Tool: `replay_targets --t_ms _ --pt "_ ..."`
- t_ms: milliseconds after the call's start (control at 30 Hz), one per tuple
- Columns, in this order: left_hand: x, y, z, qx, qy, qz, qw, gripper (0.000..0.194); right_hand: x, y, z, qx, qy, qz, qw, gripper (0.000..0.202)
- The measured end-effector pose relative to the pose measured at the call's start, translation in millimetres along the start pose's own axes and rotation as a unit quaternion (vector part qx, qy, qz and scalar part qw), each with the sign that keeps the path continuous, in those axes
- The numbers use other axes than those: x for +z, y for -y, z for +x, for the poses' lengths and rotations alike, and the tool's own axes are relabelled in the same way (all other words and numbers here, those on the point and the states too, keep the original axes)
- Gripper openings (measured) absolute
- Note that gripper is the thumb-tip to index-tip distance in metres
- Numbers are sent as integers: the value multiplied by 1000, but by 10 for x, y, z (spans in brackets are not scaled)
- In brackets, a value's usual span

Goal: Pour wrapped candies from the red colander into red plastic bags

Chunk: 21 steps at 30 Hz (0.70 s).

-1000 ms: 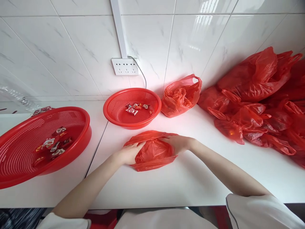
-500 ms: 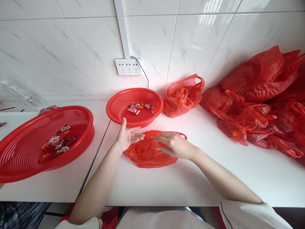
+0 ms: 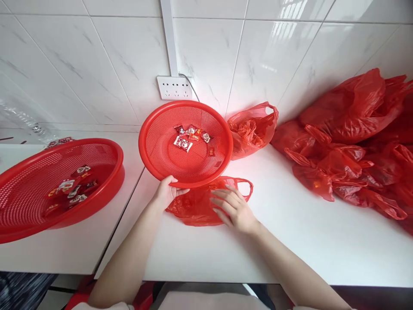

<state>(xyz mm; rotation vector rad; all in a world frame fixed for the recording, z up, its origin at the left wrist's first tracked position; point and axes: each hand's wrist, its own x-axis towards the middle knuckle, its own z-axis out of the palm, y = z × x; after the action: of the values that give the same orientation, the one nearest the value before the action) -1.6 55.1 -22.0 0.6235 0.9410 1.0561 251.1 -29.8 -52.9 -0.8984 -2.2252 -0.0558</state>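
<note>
A round red basket [image 3: 200,165] is tilted up toward me, with several wrapped candies [image 3: 183,144] inside. My left hand [image 3: 166,193] grips its near rim, thumb on top and fingers beneath. Below the basket a red plastic bag [image 3: 203,211] lies on the white table, partly under the basket's near edge. Over the right part of this bag is my right hand [image 3: 235,209], its fingers apart and holding nothing.
At the left a larger red basket [image 3: 100,206] holds several candies. A red bag [image 3: 253,129] stands by the wall, and several filled red bags [image 3: 348,159] are piled at the right. A socket panel [image 3: 174,88] is on the tiled wall.
My left hand has taken hold of the middle basket's rim, and the basket has tipped up and come nearer. My right hand has shifted slightly right and nearer to me, its fingers spread more.
</note>
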Motion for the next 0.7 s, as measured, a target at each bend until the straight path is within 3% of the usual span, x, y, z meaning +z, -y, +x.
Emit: replay_targets --t_ms 133,400,600,700 --pt "101 115 -53 10 23 15 1000 12 -51 -159 -48 49 -66 -3 997 40" --pt "174 435 15 17 24 28 999 20 -100 -226 -116 57 -60 -20 996 39" --pt "268 474 -79 4 68 32 997 28 -130 -80 29 57 -28 -53 997 37" --pt "304 472 -126 -13 81 29 996 20 -61 -19 254 90 28 -64 994 44"
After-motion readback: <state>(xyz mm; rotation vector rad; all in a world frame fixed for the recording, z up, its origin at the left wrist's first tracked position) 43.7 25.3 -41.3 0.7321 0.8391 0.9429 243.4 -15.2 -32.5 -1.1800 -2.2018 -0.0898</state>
